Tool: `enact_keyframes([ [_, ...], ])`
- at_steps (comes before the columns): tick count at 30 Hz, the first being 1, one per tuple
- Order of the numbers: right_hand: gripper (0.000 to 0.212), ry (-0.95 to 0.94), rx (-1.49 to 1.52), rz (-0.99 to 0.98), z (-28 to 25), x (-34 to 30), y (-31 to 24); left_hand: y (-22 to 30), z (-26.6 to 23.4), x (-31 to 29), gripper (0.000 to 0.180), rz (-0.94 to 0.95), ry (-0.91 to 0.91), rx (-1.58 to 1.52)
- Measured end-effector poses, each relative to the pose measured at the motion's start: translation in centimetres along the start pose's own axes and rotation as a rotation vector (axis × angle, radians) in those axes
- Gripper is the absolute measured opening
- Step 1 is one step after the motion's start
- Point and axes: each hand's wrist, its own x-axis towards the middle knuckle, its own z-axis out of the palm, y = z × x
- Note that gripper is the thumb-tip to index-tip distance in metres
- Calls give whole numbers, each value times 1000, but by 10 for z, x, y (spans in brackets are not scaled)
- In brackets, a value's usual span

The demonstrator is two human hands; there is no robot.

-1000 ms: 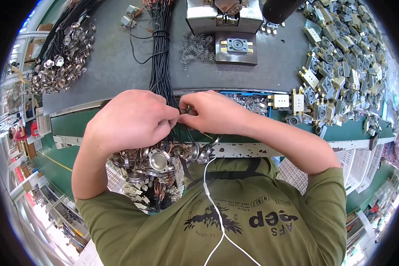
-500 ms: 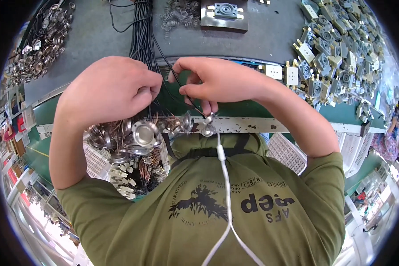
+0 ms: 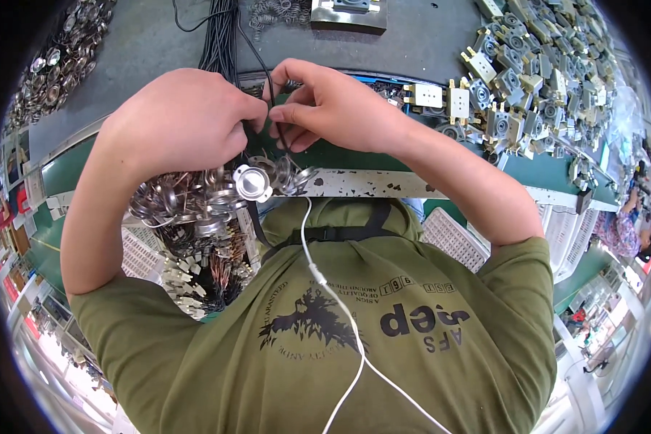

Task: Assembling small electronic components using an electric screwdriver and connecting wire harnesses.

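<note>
Head view: over the dark grey tabletop (image 3: 398, 61), a long bundle of thin black wires (image 3: 219, 47) runs lengthwise toward the wearer, beneath the curled left hand (image 3: 181, 123), its grip hidden. The right hand (image 3: 329, 108) loosely pinches a single black wire (image 3: 256, 52), slanting down-right toward round silver metal caps (image 3: 253, 182).

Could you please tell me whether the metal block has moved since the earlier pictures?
No. Against the front edge of the bench, the metal block keeps its place; both sit higher and further left only because the whole view has shifted.
</note>
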Motion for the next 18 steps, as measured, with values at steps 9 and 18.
enact_keyframes([
  [9,36,-81,-167,100,-35,-32,-53,-8,1,1,30,-24,-75,-93],
  [18,48,-57,140,-126,-88,-68,-72,-58,-47,-11,25,-50,764,-429],
])
